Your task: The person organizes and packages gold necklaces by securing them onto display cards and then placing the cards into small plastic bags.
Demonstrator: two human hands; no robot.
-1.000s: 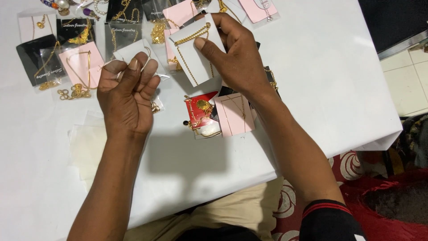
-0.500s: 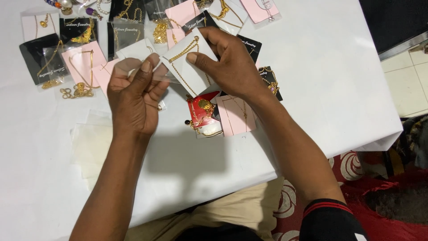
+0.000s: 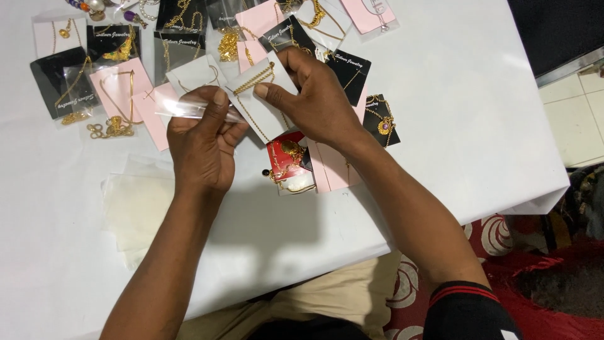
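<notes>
Two hands work here, the left hand [image 3: 201, 141] and the right hand [image 3: 318, 101], among one white card [image 3: 261, 101], one red card [image 3: 283, 157], about six black cards and about six pink cards.

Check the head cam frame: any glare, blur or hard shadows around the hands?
Head view: sharp, no motion blur on the left hand or right hand; soft shadow of the arms falls on the white table below them; clear plastic sleeve shows faint sheen, no blown glare; white card with gold chain readable.
</notes>
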